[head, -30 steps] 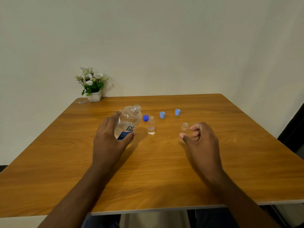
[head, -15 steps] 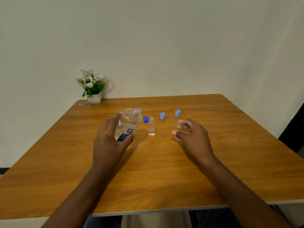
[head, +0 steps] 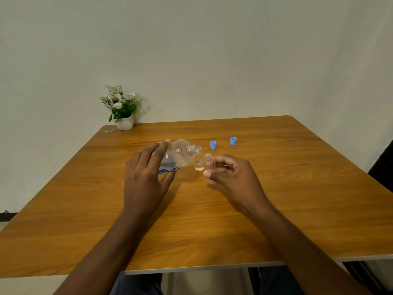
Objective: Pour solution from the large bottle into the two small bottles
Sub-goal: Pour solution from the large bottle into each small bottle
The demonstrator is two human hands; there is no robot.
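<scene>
1. Two bare forearms reach in from the near edge of the wooden surface (head: 297, 209).
2. The left hand (head: 146, 177) has its grip clamped around the large bottle (head: 178, 156), fingers over the top and thumb underneath by the blue-and-white label. The bottle is tipped far over to the right, its uncapped neck reaching the mouth of a small bottle (head: 199, 162).
3. That small labelled bottle stands upright on the surface with some clear liquid in its lower part.
4. The right hand (head: 231, 177) has its grip closed on the second small bottle (head: 209, 167), thumb in front and fingers behind, holding it upright just right of the first one. Whether it rests on the surface or is lifted off it, I cannot tell.
5. Beyond the bottles, two light blue caps (head: 213, 145) sit apart from each other on the surface.
6. At the far left corner stands a white pot of white flowers (head: 123, 109), with a small clear scrap (head: 109, 130) just left of it, too small to identify.
</scene>
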